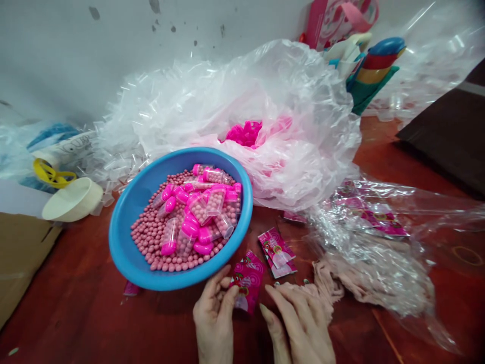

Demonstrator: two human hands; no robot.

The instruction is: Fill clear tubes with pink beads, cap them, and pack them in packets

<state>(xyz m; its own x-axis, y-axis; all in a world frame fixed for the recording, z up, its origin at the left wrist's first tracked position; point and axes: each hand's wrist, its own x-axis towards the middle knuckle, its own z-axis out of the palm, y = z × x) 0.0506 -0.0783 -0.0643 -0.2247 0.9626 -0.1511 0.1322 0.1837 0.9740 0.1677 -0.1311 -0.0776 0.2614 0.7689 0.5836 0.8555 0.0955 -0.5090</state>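
My left hand (pixel 215 308) pinches the edge of a pink printed packet (pixel 248 283) between thumb and fingers, just below the near rim of a blue basin (pixel 131 270). To the right of that packet, my right hand (pixel 299 321) has its thumb and fingers apart, with nothing between them. More pink packets (pixel 278 250) lie overlapping on the table just beyond my hands. Inside the basin, small clear tubes with bright pink caps (pixel 188 232), filled with pink beads, rest on a layer of loose round pink beads (pixel 151 242).
A large translucent plastic bag (pixel 288 172) with bright pink pieces (pixel 246 134) sits behind the basin. At right lie clear plastic wrapping (pixel 364 253) and a beige cloth (pixel 329 283). A white bowl (pixel 74 202), a cardboard box (pixel 22 258) and a dark box (pixel 450 131) flank the red table.
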